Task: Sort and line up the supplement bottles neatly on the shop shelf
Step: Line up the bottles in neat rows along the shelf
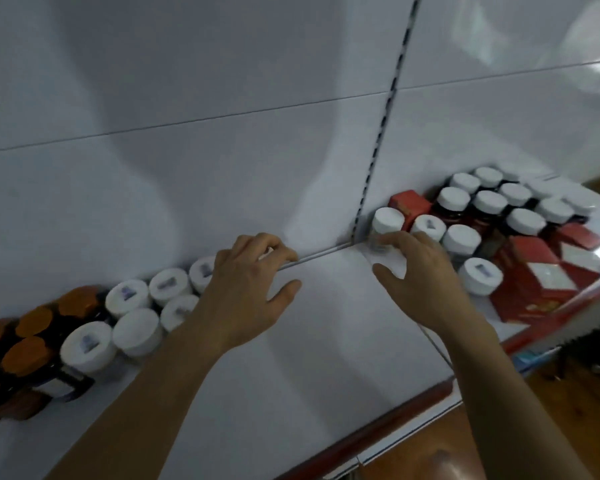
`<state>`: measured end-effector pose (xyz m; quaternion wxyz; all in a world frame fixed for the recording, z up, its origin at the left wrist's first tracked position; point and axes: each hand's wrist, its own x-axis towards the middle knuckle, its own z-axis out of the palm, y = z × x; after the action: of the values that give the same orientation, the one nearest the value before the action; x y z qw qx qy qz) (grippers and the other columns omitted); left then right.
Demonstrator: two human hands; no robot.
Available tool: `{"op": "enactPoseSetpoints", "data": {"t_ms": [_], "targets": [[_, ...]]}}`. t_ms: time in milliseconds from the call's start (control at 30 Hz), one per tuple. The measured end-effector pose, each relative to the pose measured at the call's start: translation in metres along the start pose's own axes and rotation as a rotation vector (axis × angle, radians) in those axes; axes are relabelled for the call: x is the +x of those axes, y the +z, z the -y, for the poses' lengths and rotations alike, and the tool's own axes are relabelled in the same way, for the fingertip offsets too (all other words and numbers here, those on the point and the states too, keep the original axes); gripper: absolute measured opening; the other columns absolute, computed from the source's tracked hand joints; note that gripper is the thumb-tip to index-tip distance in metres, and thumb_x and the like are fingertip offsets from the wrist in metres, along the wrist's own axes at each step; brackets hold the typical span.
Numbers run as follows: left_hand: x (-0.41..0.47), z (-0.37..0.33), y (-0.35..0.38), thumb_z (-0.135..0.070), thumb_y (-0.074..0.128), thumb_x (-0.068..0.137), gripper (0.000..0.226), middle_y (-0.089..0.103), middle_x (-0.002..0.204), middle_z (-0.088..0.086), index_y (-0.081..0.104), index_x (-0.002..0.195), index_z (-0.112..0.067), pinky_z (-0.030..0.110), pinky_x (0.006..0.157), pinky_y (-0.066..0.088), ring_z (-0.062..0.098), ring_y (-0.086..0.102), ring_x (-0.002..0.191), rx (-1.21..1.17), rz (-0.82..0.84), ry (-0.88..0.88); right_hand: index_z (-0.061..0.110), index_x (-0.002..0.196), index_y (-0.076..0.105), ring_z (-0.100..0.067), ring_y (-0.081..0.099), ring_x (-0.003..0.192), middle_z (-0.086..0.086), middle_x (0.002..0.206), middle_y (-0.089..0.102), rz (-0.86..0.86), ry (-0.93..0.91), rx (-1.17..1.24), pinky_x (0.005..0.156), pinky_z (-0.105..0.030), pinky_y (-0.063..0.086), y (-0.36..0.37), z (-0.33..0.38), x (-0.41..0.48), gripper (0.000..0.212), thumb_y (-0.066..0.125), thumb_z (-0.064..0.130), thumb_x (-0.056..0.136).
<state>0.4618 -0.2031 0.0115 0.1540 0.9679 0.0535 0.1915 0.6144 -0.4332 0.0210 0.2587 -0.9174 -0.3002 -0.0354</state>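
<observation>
Touching the near side of a white-capped bottle [388, 218] with bent right fingertips [394, 241], thumb spread wide and off it. Not gripping fully, more like hooking it to slide it out of the messy bunch. Reaching with the right hand [426, 282] to the back of the white shelf [326, 323], just beside the dark slotted strip on the back wall.

Curling the left fingers [274, 249] down near the back edge, thumb out wide too. Showing a bit of white under them, but too hidden to tell whether holding anything. Resting the left hand [246, 289] right at the end of two tidy rows of white-capped bottles [168, 287], likely marking the next free spot.

Grouping orange-capped bottles [35, 320] on their own further left. Mixing dark bottles [489, 202] with red boxes [534, 271] further right, not yet sorted. Leaving bare shelf between both hands, likely room for more of the row.
</observation>
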Motion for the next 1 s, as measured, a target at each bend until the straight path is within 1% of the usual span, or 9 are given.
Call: {"op": "enactPoseSetpoints", "data": {"t_ms": [100,200,400,600,633,733,800,867,1000], "targets": [[0.045,-0.026,0.024,-0.058,0.040,0.091,0.056,0.049,0.135,-0.009,0.054,0.139,-0.032,0.041,0.094,0.039,0.018,0.047,0.122,0.013,0.111,0.058,0.021,0.132,0.055,-0.034,0.045,0.116,-0.009,0.129,0.054,-0.009,0.169,-0.242,0.092,-0.046,0.043,-0.035,-0.045,-0.003,0.050,0.073,0.036,0.087],[0.095,-0.051,0.053,-0.050,0.051,0.096,0.054,0.043,0.143,-0.007,0.046,0.147,-0.031,0.043,0.098,0.042,0.021,0.047,0.124,0.026,0.187,0.113,0.029,0.143,0.042,-0.033,0.036,0.128,-0.005,0.142,0.045,0.141,0.301,-0.432,0.101,-0.051,0.037,-0.056,-0.076,-0.007,0.064,0.068,0.048,0.088],[0.162,-0.073,0.111,-0.040,0.063,0.093,0.058,0.046,0.134,0.005,0.043,0.146,-0.031,0.046,0.092,0.052,0.031,0.055,0.113,0.069,0.242,0.146,0.032,0.139,0.042,-0.024,0.048,0.114,0.002,0.124,0.060,0.178,0.169,-0.456,0.096,-0.043,0.036,-0.062,-0.102,-0.013,0.055,0.065,0.041,0.089],[0.174,-0.084,0.144,-0.032,0.068,0.092,0.026,0.053,0.113,0.007,0.054,0.111,-0.022,0.043,0.079,0.052,0.032,0.057,0.097,-0.077,0.080,-0.028,0.040,0.141,0.043,-0.018,0.049,0.114,0.006,0.125,0.053,-0.030,0.149,-0.056,0.094,-0.044,0.047,-0.065,-0.113,-0.011,0.067,0.076,0.045,0.084],[0.171,-0.086,0.146,-0.031,0.068,0.092,0.024,0.053,0.112,0.006,0.053,0.107,-0.020,0.041,0.078,0.051,0.031,0.057,0.097,-0.087,0.040,-0.049,0.040,0.140,0.044,-0.015,0.049,0.112,0.007,0.124,0.052,-0.076,0.146,0.035,0.093,-0.040,0.049,-0.063,-0.113,-0.010,0.067,0.078,0.044,0.083],[0.143,-0.086,0.139,-0.031,0.069,0.091,0.030,0.054,0.117,0.002,0.053,0.114,-0.021,0.035,0.080,0.046,0.026,0.054,0.102,-0.204,-0.109,-0.184,0.037,0.136,0.050,0.007,0.049,0.103,0.011,0.122,0.051,-0.156,0.124,0.288,0.082,-0.008,0.041,-0.054,-0.105,-0.002,0.065,0.082,0.037,0.079],[0.110,-0.083,0.119,-0.031,0.070,0.091,0.038,0.054,0.116,-0.001,0.050,0.122,-0.024,0.034,0.081,0.046,0.020,0.053,0.102,-0.352,-0.233,-0.298,0.036,0.130,0.050,0.007,0.055,0.103,0.014,0.117,0.057,-0.142,0.083,0.440,0.079,-0.009,0.046,-0.043,-0.095,0.007,0.062,0.084,0.032,0.078],[0.068,-0.081,0.090,-0.036,0.069,0.090,0.040,0.055,0.117,-0.005,0.051,0.124,-0.026,0.029,0.083,0.048,0.015,0.055,0.103,-0.423,-0.344,-0.374,0.033,0.127,0.050,-0.001,0.061,0.100,0.020,0.110,0.060,-0.103,0.045,0.539,0.080,-0.021,0.052,-0.026,-0.080,0.016,0.060,0.085,0.028,0.078],[-0.020,-0.078,0.041,-0.053,0.063,0.085,0.036,0.060,0.116,-0.017,0.053,0.117,-0.039,0.026,0.081,0.049,0.007,0.059,0.106,-0.429,-0.418,-0.539,0.036,0.120,0.045,0.007,0.058,0.096,0.021,0.109,0.061,0.022,-0.091,0.593,0.072,-0.007,0.044,0.014,-0.032,0.025,0.057,0.084,0.026,0.080]]}}
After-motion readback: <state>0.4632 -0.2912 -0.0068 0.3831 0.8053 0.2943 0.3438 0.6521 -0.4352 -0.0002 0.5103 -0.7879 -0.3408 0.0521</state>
